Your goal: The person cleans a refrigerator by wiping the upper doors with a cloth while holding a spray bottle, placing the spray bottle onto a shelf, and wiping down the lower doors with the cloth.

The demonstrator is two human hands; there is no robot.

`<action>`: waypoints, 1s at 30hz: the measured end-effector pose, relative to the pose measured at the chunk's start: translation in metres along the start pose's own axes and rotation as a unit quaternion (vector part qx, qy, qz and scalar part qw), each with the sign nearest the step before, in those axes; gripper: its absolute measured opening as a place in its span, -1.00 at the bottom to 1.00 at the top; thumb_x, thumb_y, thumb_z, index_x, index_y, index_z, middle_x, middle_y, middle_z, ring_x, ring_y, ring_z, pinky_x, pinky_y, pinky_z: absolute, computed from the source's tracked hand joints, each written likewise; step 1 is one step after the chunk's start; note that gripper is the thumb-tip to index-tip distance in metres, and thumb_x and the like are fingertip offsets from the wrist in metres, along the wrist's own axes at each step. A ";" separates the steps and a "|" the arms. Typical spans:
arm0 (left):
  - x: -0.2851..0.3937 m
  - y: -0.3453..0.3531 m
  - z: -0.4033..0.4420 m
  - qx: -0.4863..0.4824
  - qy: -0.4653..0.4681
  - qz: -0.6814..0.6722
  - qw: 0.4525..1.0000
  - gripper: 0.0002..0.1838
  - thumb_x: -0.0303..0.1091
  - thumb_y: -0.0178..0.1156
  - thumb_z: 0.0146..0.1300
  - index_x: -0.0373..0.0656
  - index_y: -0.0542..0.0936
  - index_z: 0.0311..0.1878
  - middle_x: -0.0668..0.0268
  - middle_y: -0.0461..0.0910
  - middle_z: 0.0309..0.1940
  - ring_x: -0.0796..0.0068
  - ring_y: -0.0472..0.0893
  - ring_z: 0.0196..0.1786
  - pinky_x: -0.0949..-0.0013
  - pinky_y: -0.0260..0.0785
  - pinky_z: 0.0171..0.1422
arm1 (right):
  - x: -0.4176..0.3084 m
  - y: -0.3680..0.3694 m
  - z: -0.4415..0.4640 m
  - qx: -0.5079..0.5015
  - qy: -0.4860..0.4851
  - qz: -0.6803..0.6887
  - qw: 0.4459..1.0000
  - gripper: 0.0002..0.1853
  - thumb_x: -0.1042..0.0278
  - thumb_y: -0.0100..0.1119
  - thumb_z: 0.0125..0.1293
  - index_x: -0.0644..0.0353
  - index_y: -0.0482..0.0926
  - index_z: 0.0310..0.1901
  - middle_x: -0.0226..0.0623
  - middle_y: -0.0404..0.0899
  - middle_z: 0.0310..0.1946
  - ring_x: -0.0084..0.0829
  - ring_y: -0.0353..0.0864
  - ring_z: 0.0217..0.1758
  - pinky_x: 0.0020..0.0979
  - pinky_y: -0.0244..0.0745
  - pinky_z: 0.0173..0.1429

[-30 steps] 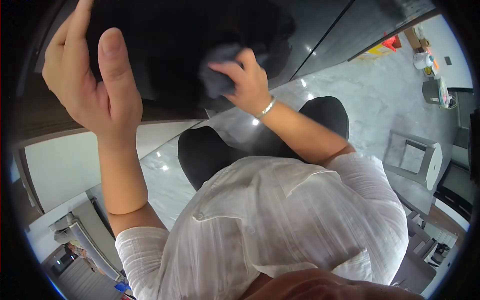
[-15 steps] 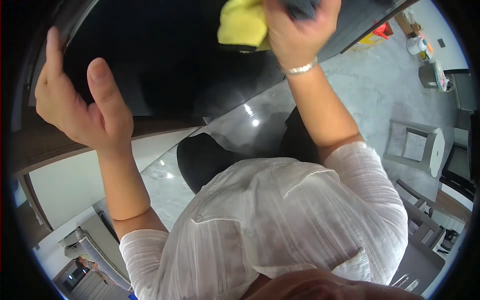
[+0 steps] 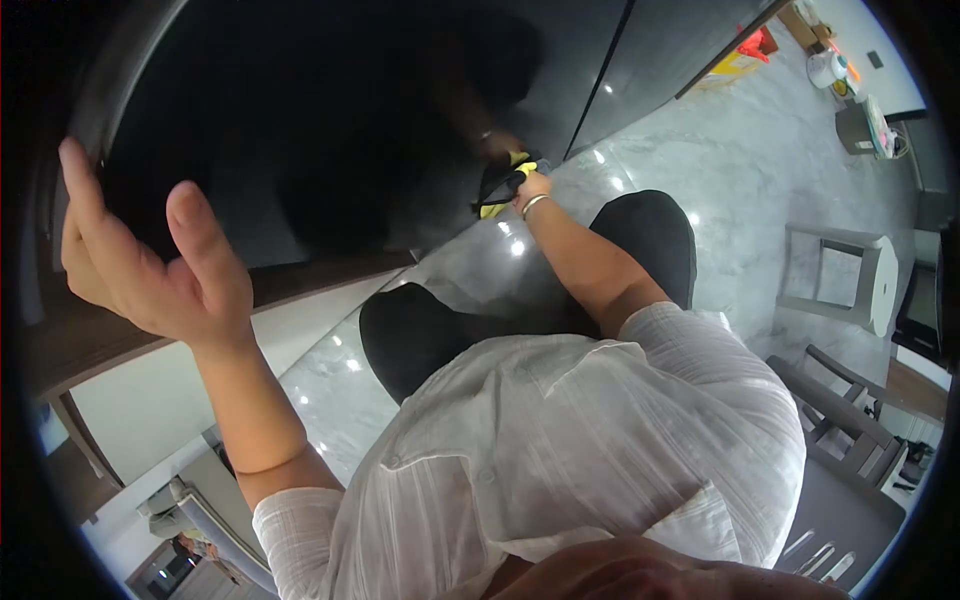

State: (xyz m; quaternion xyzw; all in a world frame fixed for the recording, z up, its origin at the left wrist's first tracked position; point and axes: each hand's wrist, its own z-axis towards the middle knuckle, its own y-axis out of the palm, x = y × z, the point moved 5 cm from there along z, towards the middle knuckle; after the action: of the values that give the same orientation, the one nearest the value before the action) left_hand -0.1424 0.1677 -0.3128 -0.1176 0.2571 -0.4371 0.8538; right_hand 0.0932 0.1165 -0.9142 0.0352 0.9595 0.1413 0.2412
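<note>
My right hand (image 3: pixel 534 188) reaches far forward and low, closed on a yellow and black cloth (image 3: pixel 491 210). The cloth is bunched at the lower edge of a large glossy black panel (image 3: pixel 380 120), which mirrors the arm and the cloth. Whether the cloth presses on the panel is hard to tell. On the other side, my left hand (image 3: pixel 165 265) is raised near the panel's left edge, thumb apart from the stretched fingers, holding nothing. Its fingertips look close to the edge; contact is not certain.
Below the panel runs a brown wooden ledge (image 3: pixel 120 350). Grey marbled tiles (image 3: pixel 740 190) cover the floor. A grey stool (image 3: pixel 860 285) stands at the right, with a grey chair (image 3: pixel 840 400) nearer. A bin (image 3: pixel 860 132) and a yellow box (image 3: pixel 735 66) sit farther back.
My right hand has swept down the panel with the cloth, from the top of the view to the panel's lower edge. My left hand has dropped slightly in view and stays open.
</note>
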 end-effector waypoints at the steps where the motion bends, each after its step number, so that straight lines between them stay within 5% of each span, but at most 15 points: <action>1: 0.000 -0.001 0.001 -0.006 -0.001 -0.005 1.000 -0.29 0.10 0.12 0.50 -0.38 0.46 0.41 0.15 0.59 0.06 0.31 0.44 0.07 0.36 0.25 0.21 | -0.014 0.009 0.003 0.032 -0.036 0.027 0.999 -0.58 0.54 -0.02 0.38 0.15 0.30 0.26 -0.09 0.52 0.08 -0.17 0.55 0.19 -0.10 0.41 0.29; 4: 0.005 -0.004 0.004 -0.025 -0.007 -0.011 1.000 -0.28 0.11 -0.03 0.57 -0.39 0.40 0.46 0.03 0.59 0.18 0.15 0.50 0.18 0.25 0.25 0.33 | -0.082 0.030 -0.070 0.113 -0.173 0.090 0.974 -0.59 0.56 -0.08 0.39 0.26 0.30 0.26 -0.08 0.51 0.12 -0.23 0.54 0.18 -0.21 0.43 0.29; 7: 0.007 -0.004 0.006 -0.028 -0.007 -0.008 1.000 -0.26 0.13 -0.14 0.59 -0.42 0.37 0.46 -0.04 0.59 0.22 0.07 0.53 0.22 0.19 0.24 0.38 | -0.199 0.063 -0.181 -0.003 -0.415 0.072 0.907 -0.63 0.56 -0.01 0.38 0.32 0.28 0.19 -0.16 0.46 0.07 -0.34 0.54 0.03 -0.23 0.50 0.15; 9: 0.007 -0.002 0.007 -0.025 0.002 0.000 1.000 -0.25 0.13 -0.15 0.60 -0.43 0.37 0.45 -0.05 0.61 0.18 0.05 0.55 0.18 0.18 0.26 0.34 | -0.241 0.078 -0.238 -0.009 -0.609 0.008 0.793 -0.57 0.66 0.07 0.26 0.35 0.32 0.18 -0.07 0.35 0.07 -0.17 0.41 0.21 -0.20 0.28 0.39; 10: 0.005 0.000 0.006 -0.024 0.007 0.014 1.000 -0.25 0.13 -0.15 0.59 -0.44 0.38 0.45 -0.06 0.62 0.15 0.05 0.55 0.15 0.17 0.27 0.31 | -0.250 0.087 -0.269 0.002 -0.696 -0.022 0.718 -0.61 0.58 0.09 0.32 0.32 0.34 0.17 -0.18 0.41 0.01 -0.34 0.48 0.04 -0.32 0.41 0.23; 13: 0.004 0.003 0.004 -0.026 0.017 0.055 0.998 -0.23 0.16 -0.14 0.58 -0.45 0.38 0.44 -0.06 0.64 0.05 0.03 0.56 0.06 0.15 0.30 0.22 | -0.240 0.099 -0.329 -0.014 -0.846 -0.090 0.525 -0.49 0.62 0.17 0.11 0.23 0.40 0.16 -0.05 0.33 0.10 -0.12 0.37 0.20 -0.19 0.24 0.38; 14: 0.004 0.002 0.004 -0.027 0.019 0.067 0.997 -0.22 0.17 -0.13 0.57 -0.45 0.39 0.44 -0.05 0.64 0.01 0.03 0.56 0.03 0.14 0.30 0.19 | -0.232 0.096 -0.319 -0.036 -0.858 -0.083 0.506 -0.45 0.65 0.14 0.04 0.20 0.42 0.16 -0.04 0.33 0.10 -0.04 0.36 0.21 -0.15 0.20 0.41; 19: 0.012 0.003 0.012 -0.042 0.014 0.060 0.997 -0.18 0.22 -0.05 0.51 -0.41 0.39 0.45 0.01 0.63 -0.07 0.07 0.55 -0.01 0.15 0.31 0.15 | -0.162 0.046 -0.193 0.012 -0.712 -0.183 0.678 -0.47 0.68 0.12 0.09 0.26 0.38 0.16 0.02 0.33 0.11 0.00 0.38 0.23 -0.13 0.21 0.43; 21: 0.013 0.001 0.011 -0.060 0.003 0.079 0.995 -0.17 0.24 -0.02 0.49 -0.37 0.39 0.47 0.03 0.62 -0.07 0.08 0.55 -0.01 0.17 0.31 0.15 | -0.124 0.025 -0.115 0.058 -0.559 -0.170 0.810 -0.49 0.71 0.10 0.19 0.36 0.31 0.20 0.16 0.32 0.16 0.12 0.33 0.32 -0.09 0.17 0.50; 24: 0.014 0.002 0.009 -0.074 -0.044 0.028 0.996 -0.14 0.27 0.03 0.45 -0.34 0.37 0.50 0.08 0.53 0.06 0.18 0.42 0.10 0.22 0.21 0.23 | -0.132 0.035 -0.112 0.089 -0.463 -0.125 0.873 -0.53 0.71 0.07 0.24 0.41 0.31 0.20 0.12 0.34 0.15 0.10 0.34 0.30 -0.10 0.19 0.47; 27: 0.012 -0.002 0.011 -0.090 -0.060 -0.003 0.994 -0.14 0.25 0.04 0.45 -0.35 0.35 0.51 0.09 0.49 0.10 0.20 0.37 0.14 0.22 0.17 0.26 | -0.190 0.068 -0.221 0.033 -0.591 -0.092 0.801 -0.51 0.70 0.09 0.20 0.37 0.33 0.20 0.06 0.34 0.10 0.05 0.38 0.22 -0.10 0.25 0.40; 30: 0.015 -0.006 0.013 -0.092 -0.089 -0.046 0.991 -0.18 0.20 0.03 0.48 -0.34 0.35 0.51 0.08 0.49 0.11 0.18 0.37 0.16 0.20 0.14 0.29 | -0.231 0.097 -0.349 -0.099 -0.752 -0.109 0.642 -0.53 0.67 0.18 0.10 0.21 0.49 0.10 -0.09 0.40 0.08 -0.13 0.43 0.20 -0.27 0.33 0.30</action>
State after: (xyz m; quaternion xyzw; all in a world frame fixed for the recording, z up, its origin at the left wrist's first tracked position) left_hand -0.1318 0.1513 -0.3041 -0.2458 0.2135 -0.4378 0.8381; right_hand 0.1314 0.0899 -0.4873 0.0008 0.4246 0.1333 0.8955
